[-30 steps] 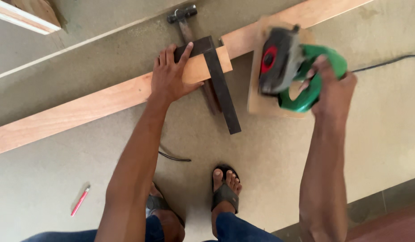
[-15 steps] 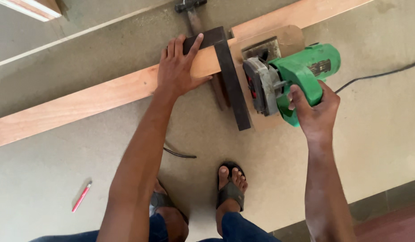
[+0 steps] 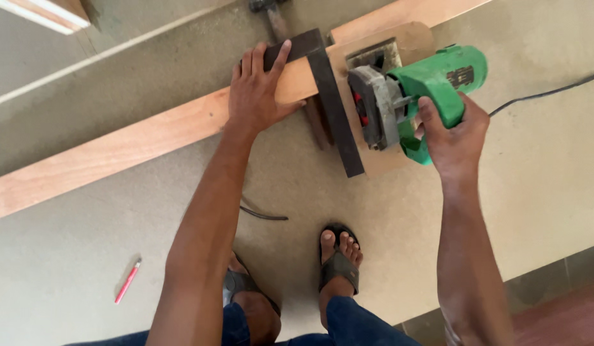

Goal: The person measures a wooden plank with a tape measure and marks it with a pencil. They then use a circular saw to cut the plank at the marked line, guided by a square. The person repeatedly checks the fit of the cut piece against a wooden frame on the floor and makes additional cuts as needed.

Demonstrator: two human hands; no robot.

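Bare floor surrounds the plank; left hand presses flat, right hand grips saw.

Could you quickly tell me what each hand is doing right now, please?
Left hand: open, pressed flat on the wooden plank and dark metal square.
Right hand: closed around the green circular saw handle.
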